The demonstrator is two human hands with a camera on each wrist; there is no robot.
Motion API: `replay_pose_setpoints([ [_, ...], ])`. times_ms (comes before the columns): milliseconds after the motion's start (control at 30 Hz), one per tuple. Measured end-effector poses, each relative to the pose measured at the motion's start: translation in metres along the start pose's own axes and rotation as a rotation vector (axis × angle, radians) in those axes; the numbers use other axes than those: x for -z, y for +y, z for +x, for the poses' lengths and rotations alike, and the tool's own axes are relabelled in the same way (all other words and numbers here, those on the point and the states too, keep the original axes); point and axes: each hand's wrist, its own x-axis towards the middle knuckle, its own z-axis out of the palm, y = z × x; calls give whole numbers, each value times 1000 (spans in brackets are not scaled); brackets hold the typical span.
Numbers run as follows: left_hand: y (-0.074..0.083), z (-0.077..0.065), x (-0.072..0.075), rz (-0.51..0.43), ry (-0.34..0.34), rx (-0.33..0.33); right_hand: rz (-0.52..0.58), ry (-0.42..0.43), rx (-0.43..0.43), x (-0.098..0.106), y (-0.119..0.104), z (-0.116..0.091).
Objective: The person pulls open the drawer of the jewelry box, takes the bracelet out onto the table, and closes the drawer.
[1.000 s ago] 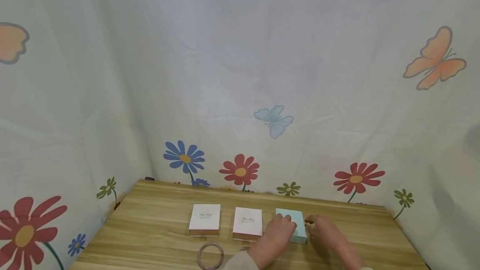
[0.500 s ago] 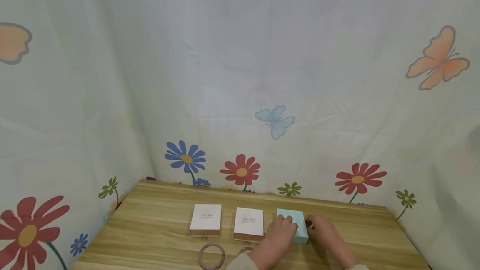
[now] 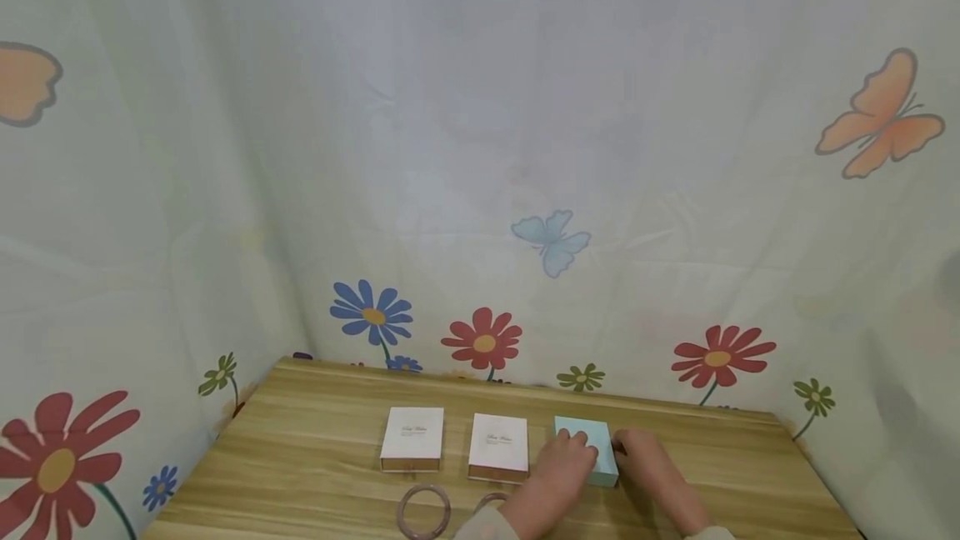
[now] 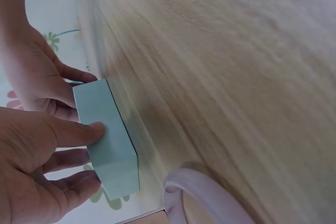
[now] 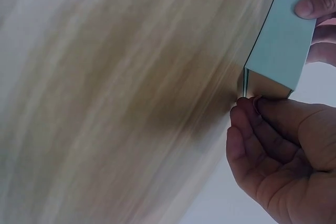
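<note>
A light-blue drawer-style box (image 3: 588, 437) lies on the table, its brown drawer end (image 5: 266, 85) facing right in the head view. My left hand (image 3: 562, 467) grips the box, thumb on its near side and fingers over the top, as the left wrist view shows. My right hand (image 5: 286, 156) is at the drawer end, thumb and forefinger pinching a small pull tab, mostly hidden by the fingertips. Left of the box sit two white boxes, one close by (image 3: 498, 444) and one farther off (image 3: 412, 436). A pale purple bangle (image 3: 423, 512) lies in front of them.
A second bangle (image 4: 207, 195) lies on the wooden table (image 3: 315, 432), partly hidden by my left forearm in the head view. A cloth curtain (image 3: 450, 148) printed with flowers and butterflies surrounds the table at the back and sides.
My right hand has come slightly nearer the light-blue box's right end, covering the dark gap seen there before. The left hand keeps its grip, and the box looks unmoved.
</note>
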Motion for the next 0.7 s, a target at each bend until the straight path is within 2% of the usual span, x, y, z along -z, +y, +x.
replay_pose_setpoints([
  [167, 1, 0, 0, 12, 3, 16, 9, 19, -15, -1, -2, 0],
  [467, 5, -1, 1, 5, 6, 23, -17, -7, -44, 1, -2, 3],
  [700, 7, 1, 4, -29, -35, 45, -8, -26, -60, 3, -3, 5],
])
